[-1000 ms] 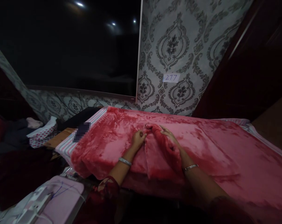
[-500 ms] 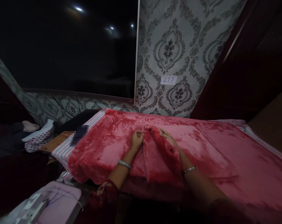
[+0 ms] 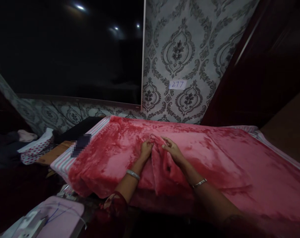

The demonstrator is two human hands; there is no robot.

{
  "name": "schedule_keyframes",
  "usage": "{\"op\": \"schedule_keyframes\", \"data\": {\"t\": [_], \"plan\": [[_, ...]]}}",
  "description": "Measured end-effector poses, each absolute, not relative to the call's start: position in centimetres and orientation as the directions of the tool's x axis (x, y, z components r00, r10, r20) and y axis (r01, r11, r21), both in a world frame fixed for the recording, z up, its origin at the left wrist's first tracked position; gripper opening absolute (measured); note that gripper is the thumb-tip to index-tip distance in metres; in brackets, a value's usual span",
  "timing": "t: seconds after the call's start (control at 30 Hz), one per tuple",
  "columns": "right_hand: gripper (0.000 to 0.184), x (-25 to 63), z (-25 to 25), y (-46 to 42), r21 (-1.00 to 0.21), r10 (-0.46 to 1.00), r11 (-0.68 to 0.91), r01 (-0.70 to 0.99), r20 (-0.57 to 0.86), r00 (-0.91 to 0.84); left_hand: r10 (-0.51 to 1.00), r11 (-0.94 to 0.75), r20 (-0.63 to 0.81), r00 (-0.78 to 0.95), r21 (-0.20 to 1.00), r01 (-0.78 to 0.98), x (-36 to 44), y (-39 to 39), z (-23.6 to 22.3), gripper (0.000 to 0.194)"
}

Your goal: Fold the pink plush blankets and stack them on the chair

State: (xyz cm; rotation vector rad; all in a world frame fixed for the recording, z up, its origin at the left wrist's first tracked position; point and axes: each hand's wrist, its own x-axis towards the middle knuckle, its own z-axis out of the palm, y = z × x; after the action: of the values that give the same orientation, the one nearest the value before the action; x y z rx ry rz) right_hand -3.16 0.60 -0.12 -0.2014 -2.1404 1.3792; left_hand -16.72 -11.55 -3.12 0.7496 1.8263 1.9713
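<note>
Red plush cloth (image 3: 159,175) is gathered into upright folds between my two hands, over the middle of a surface spread with the same pink-red plush. My left hand (image 3: 146,148) pinches the left side of the gathered top edge, fingers curled in. On the other side, my right hand (image 3: 173,149) has its thumb and fingers closed on the right part of that edge. A dark hollow shows within the folds below the right hand. Whether the folds are a separate piece or part of the spread cover I cannot tell.
A dark blurred-out object (image 3: 81,145) lies on the striped border at the left. Beyond it are a wooden board (image 3: 53,153) and dotted cloth (image 3: 38,148). A pink pad (image 3: 65,215) with a white device sits lower left. A large screen (image 3: 72,53) hangs behind.
My right hand has shifted left and up along the folds, closer to my left hand, and now pinches the top edge. The folds are drawn narrower. The view has shifted slightly.
</note>
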Motion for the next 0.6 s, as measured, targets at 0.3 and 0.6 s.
{"op": "schedule_keyframes", "data": {"t": [0.3,0.6], "plan": [[0.058,-3.2,1.0,-3.1,-0.726,0.399,0.677,0.121,0.224,-0.889,0.484,-0.099,0.145,-0.863,0.989,0.11,-17.7,-11.7,-3.5,0.023],[0.059,0.9,3.2,-2.6,-0.505,0.392,0.842,0.189,0.332,-0.858,0.409,-0.074,0.288,-0.866,0.956,0.284,-17.7,-12.2,-3.3,0.033]]}}
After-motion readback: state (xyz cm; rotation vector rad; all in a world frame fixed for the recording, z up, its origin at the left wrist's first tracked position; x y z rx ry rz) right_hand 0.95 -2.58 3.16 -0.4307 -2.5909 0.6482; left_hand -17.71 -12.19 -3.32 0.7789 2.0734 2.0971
